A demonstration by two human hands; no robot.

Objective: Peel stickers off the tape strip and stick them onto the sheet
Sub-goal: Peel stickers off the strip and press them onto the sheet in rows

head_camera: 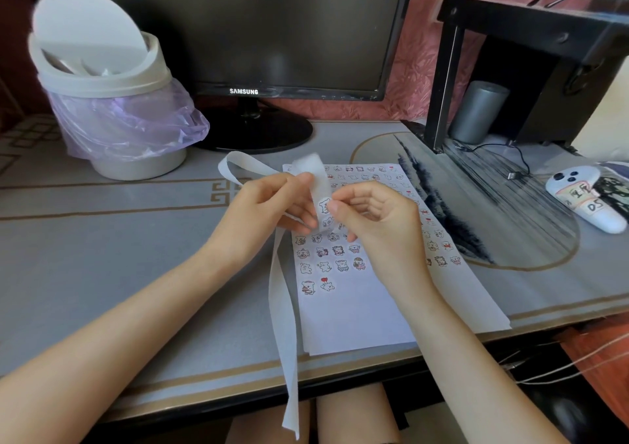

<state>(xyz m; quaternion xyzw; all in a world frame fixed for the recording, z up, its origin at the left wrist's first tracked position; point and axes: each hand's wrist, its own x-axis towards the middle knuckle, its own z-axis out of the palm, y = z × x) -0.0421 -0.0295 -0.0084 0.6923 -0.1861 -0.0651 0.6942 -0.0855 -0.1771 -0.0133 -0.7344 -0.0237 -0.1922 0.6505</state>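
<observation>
A long white tape strip (284, 311) loops up behind my hands and trails down over the table's front edge. My left hand (272, 205) grips the strip where small cartoon stickers sit on it. My right hand (371, 212) pinches at a sticker (325, 205) on the strip with thumb and forefinger. Both hands hover above the white sheet (357, 304), which lies flat on the table. Rows of several small animal stickers cover its upper part.
A grey swing-lid bin (102, 79) with a purple bag stands at the back left. A black monitor (272, 35) stands behind the sheet. At right are a black stand (510, 69), a grey cylinder (480, 111) and a white controller (585, 195).
</observation>
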